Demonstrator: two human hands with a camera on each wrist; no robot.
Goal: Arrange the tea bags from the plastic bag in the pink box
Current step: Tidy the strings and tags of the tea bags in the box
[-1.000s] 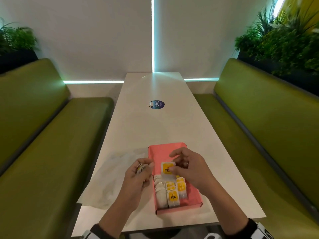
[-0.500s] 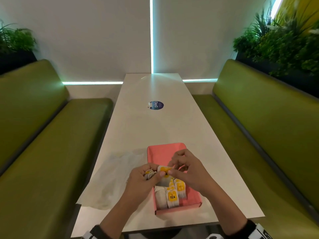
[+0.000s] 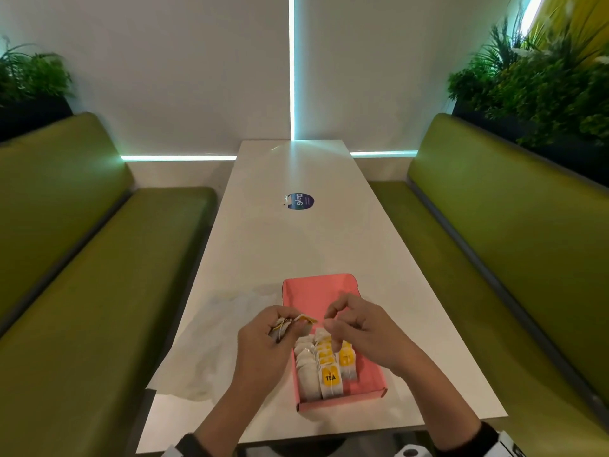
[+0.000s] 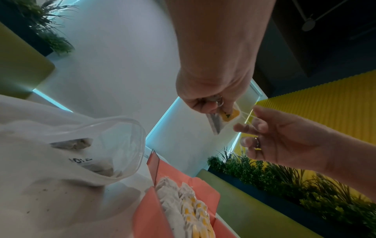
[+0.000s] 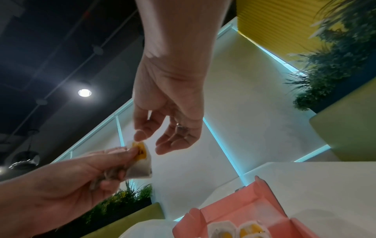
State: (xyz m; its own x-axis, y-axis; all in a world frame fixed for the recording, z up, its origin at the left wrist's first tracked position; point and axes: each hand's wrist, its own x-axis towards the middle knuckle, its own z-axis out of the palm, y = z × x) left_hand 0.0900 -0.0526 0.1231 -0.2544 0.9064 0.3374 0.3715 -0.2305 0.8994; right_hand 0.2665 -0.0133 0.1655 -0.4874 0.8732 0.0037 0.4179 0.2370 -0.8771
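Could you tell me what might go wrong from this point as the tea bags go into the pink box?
The left hand holds several tea bags bunched together; their strings could tangle or one could drop as the right hand picks at them. The packed rows in the pink box could be knocked askew by the next insertion.

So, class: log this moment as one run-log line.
left hand: grips tea bags | right hand: open, beside them | pink box: partly filled
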